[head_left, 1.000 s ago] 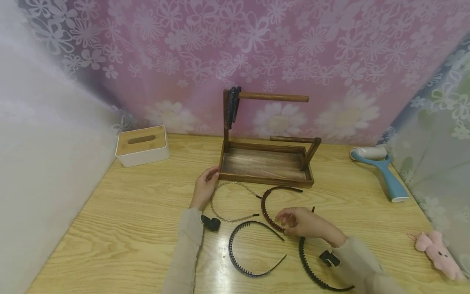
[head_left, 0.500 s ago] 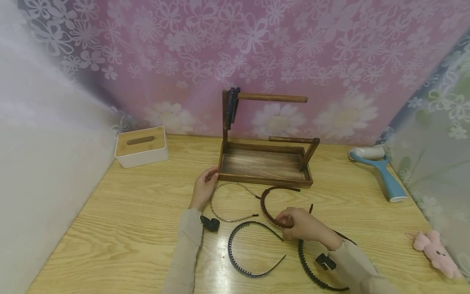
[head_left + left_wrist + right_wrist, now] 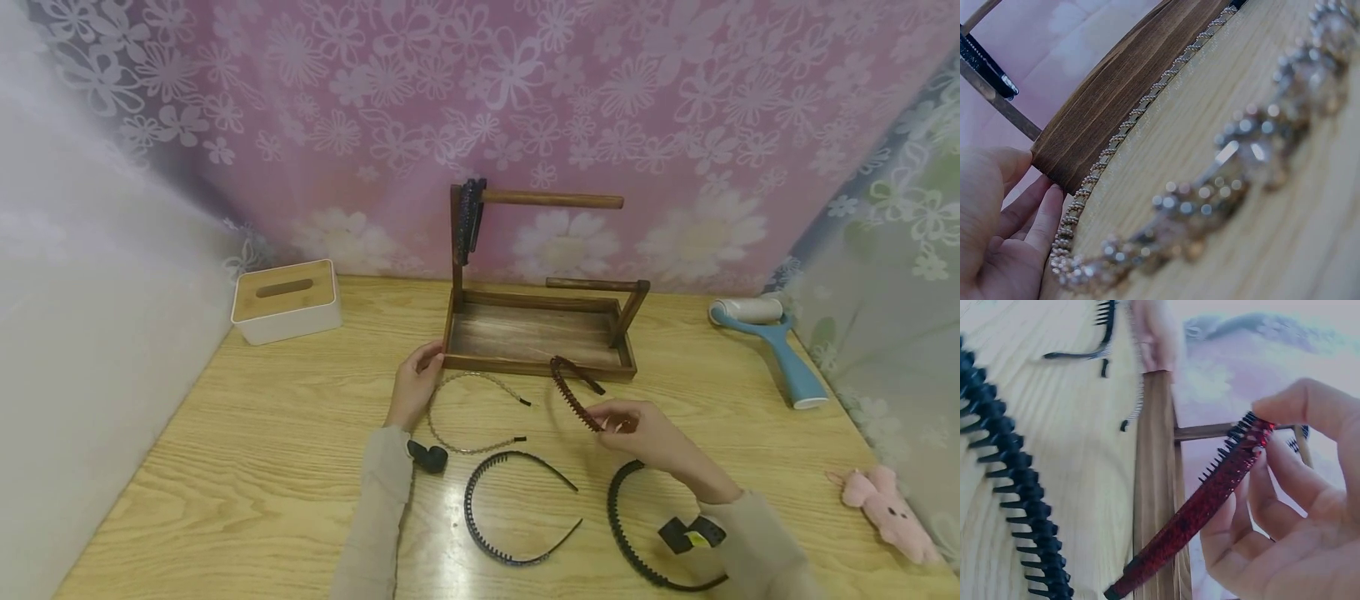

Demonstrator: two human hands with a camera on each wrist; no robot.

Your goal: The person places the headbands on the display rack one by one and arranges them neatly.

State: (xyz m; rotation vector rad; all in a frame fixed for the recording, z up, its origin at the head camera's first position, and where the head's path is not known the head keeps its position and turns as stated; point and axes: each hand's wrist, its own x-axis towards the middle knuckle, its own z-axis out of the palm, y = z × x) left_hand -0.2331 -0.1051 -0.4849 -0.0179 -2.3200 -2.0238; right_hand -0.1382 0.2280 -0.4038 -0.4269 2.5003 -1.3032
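Observation:
My right hand [image 3: 637,429] pinches a dark red toothed headband [image 3: 573,396] between thumb and fingers, raised off the table before the wooden rack. In the right wrist view the red headband [image 3: 1191,519] shows a glittery outer face and black teeth. My left hand [image 3: 414,387] holds the front left corner of the wooden rack [image 3: 540,365]; the left wrist view shows thumb and fingers at that corner [image 3: 1060,150]. A beaded headband [image 3: 472,451] lies beside the left hand. Nearer me lie a dark toothed headband [image 3: 471,508] and a black toothed headband [image 3: 618,517], partly under the right forearm.
Dark headbands [image 3: 470,221] hang at the left end of the rack's upper bar [image 3: 555,199]. A lower bar [image 3: 588,284] juts over the tray. A tissue box [image 3: 288,304] stands left; a blue lint roller [image 3: 787,350] and a pink plush toy [image 3: 892,512] lie right.
My right hand has taken hold of the red headband and lifted it up from the table, towards the rack. The left hand stays at the rack's corner.

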